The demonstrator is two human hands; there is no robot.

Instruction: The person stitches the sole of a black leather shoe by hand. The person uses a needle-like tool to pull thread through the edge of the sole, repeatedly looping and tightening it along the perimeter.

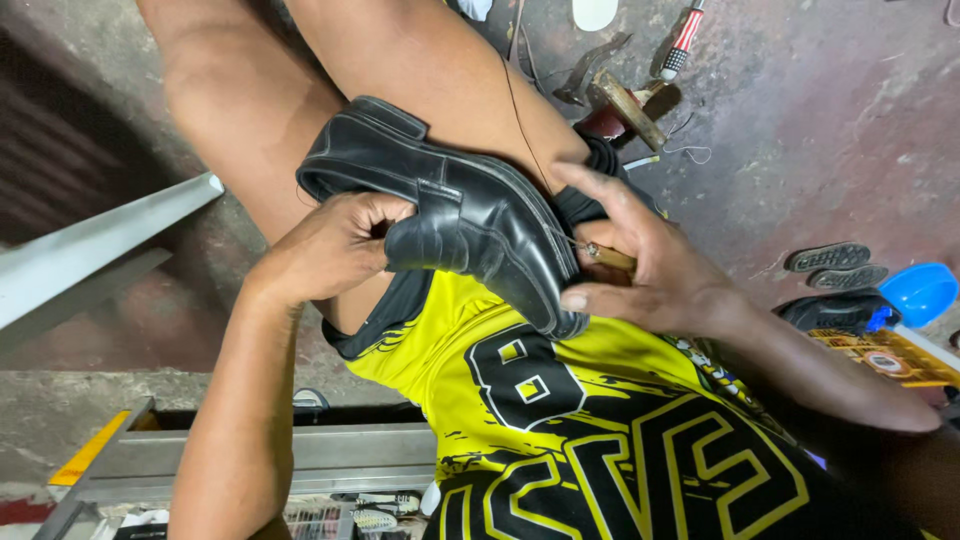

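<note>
You are holding a black leather shoe point(450, 205) across your lap, resting on your thigh and against the hem of your yellow shorts point(560, 410), toe pointing toward your right side. Your left hand point(335, 245) is curled shut around the shoe's opening, fingers tucked inside the collar and bracing the upper. Your right hand point(640, 265) is closing thumb and fingers on a wooden-handled awl point(608, 256), with the index finger stretched out straight above it; the metal tip is meeting the sole edge near the toe. A dark thread point(522, 120) is running from that spot up across your thigh.

To do this stitch well, I judge that you are best off keeping the left hand clamped so the shoe is not rolling, and driving the awl square into the welt rather than at a slant, with the thumb staying clear of the point's line. Keep the thread taut and away from the tip.

Room is tight on the near side: your shorts are lying just under the toe. To the right, the floor point(800, 150) is holding loose rubber soles point(830, 265), a blue bowl point(920, 292) and a hammer point(625, 105) farther out, so your elbow is having only modest swing there. On the left, a pale metal bar point(110, 240) is standing well apart.
</note>
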